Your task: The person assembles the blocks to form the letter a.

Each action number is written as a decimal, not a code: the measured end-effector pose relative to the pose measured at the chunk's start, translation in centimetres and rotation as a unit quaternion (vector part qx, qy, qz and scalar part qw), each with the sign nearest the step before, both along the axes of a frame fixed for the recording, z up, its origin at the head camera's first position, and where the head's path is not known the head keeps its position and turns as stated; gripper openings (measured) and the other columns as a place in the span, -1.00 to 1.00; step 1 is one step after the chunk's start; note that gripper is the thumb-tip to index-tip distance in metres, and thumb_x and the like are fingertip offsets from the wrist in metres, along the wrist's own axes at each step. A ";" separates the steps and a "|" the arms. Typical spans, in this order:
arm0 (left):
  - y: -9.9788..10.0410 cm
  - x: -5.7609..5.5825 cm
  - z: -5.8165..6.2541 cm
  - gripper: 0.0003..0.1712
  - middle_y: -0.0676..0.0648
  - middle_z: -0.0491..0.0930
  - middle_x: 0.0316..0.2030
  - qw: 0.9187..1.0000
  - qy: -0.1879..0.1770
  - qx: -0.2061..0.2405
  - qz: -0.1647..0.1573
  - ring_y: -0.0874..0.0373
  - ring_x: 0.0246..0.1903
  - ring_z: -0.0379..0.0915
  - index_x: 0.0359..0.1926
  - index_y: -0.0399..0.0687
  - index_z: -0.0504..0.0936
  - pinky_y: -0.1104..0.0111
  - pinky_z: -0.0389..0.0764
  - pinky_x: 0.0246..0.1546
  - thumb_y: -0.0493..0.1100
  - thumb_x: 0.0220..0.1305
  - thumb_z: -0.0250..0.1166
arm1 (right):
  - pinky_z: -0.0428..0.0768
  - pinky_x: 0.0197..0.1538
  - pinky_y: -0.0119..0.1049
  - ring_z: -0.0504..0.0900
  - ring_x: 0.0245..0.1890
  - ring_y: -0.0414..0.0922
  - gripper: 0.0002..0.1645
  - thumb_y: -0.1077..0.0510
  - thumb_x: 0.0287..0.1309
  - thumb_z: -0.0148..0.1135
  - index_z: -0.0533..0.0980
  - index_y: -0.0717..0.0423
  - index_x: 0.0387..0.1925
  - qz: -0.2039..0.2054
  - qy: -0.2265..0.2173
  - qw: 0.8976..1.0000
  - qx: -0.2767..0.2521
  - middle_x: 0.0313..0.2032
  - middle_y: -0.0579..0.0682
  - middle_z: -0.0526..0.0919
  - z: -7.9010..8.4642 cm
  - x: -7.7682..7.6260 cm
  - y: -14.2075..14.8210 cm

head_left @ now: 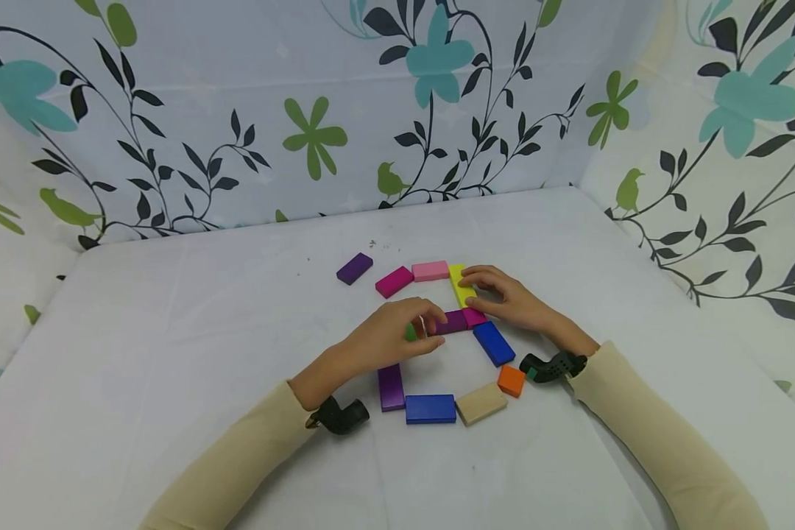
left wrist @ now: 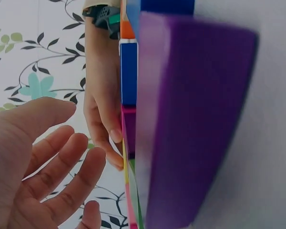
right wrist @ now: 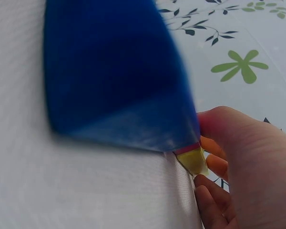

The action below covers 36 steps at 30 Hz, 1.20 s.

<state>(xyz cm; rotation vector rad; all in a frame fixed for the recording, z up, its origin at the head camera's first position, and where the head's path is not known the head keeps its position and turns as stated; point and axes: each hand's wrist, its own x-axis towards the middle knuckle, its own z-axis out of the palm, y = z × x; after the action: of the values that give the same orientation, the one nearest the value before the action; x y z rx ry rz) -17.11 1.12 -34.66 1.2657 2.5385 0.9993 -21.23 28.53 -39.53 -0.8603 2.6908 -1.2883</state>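
Note:
My right hand (head_left: 513, 300) is at the yellow block (head_left: 460, 288), its thumb and fingers bent against it. In the right wrist view the fingers meet that block's narrow end, partly hidden. The left hand (head_left: 394, 335) hovers over the left side of a ring of coloured blocks, fingers apart and slightly bent, holding nothing. Beneath it a green block (head_left: 411, 333) is mostly covered. A dark purple block (head_left: 452, 322) lies just beyond its fingertips, touching a small magenta block (head_left: 474, 317). In the left wrist view a purple block (left wrist: 200, 119) looms close beside the open palm.
Around the ring lie blue blocks (head_left: 494, 344) (head_left: 430, 409), an orange cube (head_left: 511, 381) and a beige block (head_left: 481, 403). Farther back sit pink (head_left: 430, 271), magenta (head_left: 394, 282) and purple (head_left: 354, 269) blocks. White cloth covers the table (head_left: 172, 353); patterned fabric hangs behind.

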 end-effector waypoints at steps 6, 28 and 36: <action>-0.8 -0.8 0.0 -0.72 -0.03 0.61 -0.16 0.999 0.006 0.037 0.011 0.19 -0.21 0.51 -0.01 -0.17 0.59 0.28 0.59 -0.17 -0.16 0.30 0.31 | 0.25 0.36 0.04 0.26 0.36 0.14 -0.58 0.27 0.29 0.19 0.45 0.26 0.16 -0.003 -0.005 1.000 0.001 0.33 0.20 0.30 0.3 0.0 -0.1; -3.9 -3.9 -2.0 -0.76 -0.06 0.61 -0.16 0.988 0.018 0.102 0.113 0.10 -0.16 0.53 -0.04 -0.19 0.61 0.19 0.53 -0.08 -0.23 0.28 0.30 | 0.26 0.35 0.00 0.27 0.35 0.15 -0.59 0.29 0.29 0.19 0.46 0.29 0.15 0.007 0.008 1.000 0.000 0.31 0.22 0.31 0.3 0.0 0.0; -5.0 -5.0 -3.1 -0.80 -0.13 0.55 -0.10 0.978 0.023 0.110 0.175 -0.01 -0.09 0.48 -0.08 -0.16 0.64 0.13 0.51 -0.03 -0.23 0.28 0.31 | 0.25 0.35 0.01 0.27 0.35 0.15 -0.59 0.29 0.29 0.19 0.46 0.28 0.15 0.007 0.002 1.000 -0.001 0.32 0.21 0.30 0.2 0.1 -0.1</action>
<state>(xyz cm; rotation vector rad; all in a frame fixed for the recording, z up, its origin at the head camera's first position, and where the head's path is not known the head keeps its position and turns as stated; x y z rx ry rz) -22.14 -3.93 -37.73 0.9077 2.8132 1.3679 -21.08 28.46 -39.28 -0.8802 2.6816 -1.2885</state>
